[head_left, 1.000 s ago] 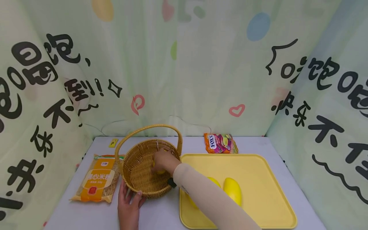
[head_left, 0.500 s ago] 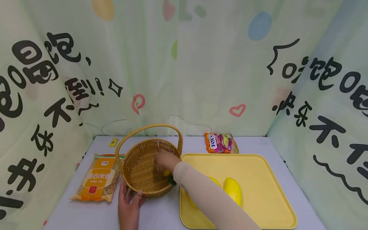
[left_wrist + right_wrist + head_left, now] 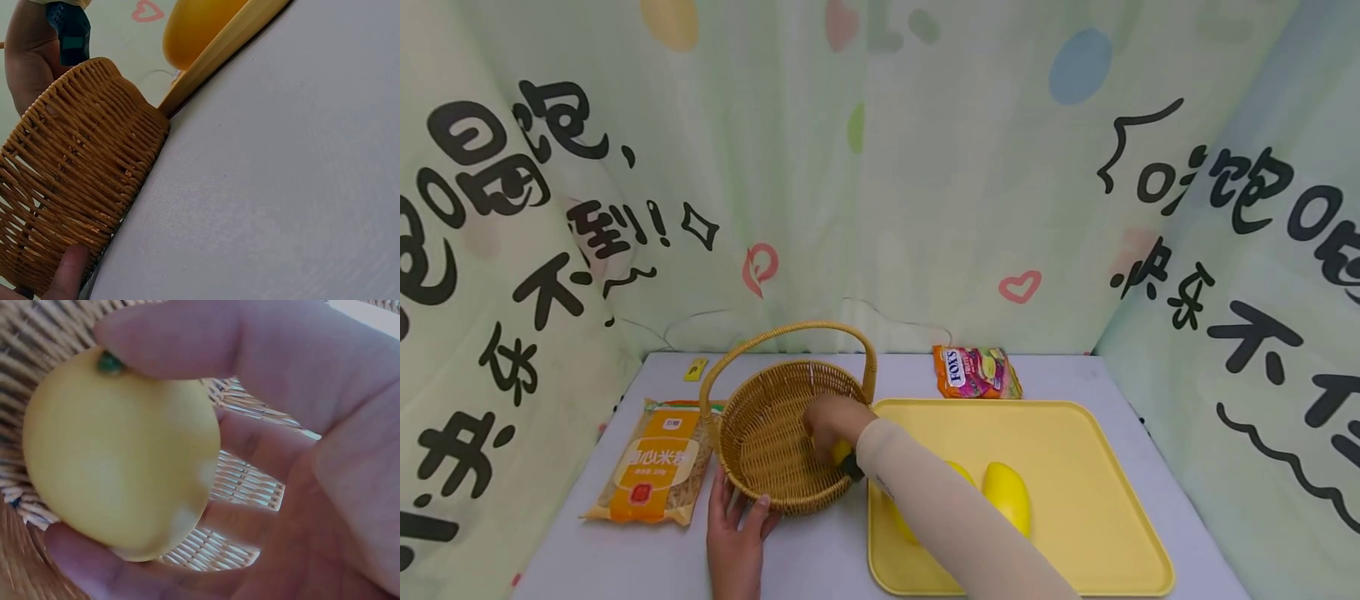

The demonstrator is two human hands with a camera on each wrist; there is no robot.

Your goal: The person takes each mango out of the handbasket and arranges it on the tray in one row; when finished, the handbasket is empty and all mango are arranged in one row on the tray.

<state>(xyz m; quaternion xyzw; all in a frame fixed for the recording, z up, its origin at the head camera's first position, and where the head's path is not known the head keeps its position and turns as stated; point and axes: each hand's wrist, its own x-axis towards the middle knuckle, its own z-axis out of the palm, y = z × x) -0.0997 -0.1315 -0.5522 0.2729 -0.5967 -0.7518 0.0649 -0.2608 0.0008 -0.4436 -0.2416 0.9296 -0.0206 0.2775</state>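
A brown wicker basket point(image 3: 775, 442) with an arched handle stands on the table. My right hand point(image 3: 835, 425) is inside it at the right side, holding a yellow fruit point(image 3: 122, 456) with a small green stem nub. In the right wrist view the thumb lies over the top of the fruit and fingers reach around its underside. My left hand point(image 3: 736, 533) rests against the basket's near left side; in the left wrist view one digit point(image 3: 69, 272) touches the woven wall. A yellow mango-shaped fruit point(image 3: 1007, 498) lies on the yellow tray point(image 3: 1090, 500), with more yellow fruit partly hidden by the right sleeve.
An orange bag of dry food point(image 3: 658, 467) lies left of the basket. A small yellow packet point(image 3: 696, 369) sits behind it. A purple and orange candy bag point(image 3: 977, 372) lies behind the tray. Printed curtains point(image 3: 940, 208) surround the table.
Inside the basket, my right hand has shifted slightly right with the yellow fruit, which shows more below the hand. The left hand and basket have stayed in place.
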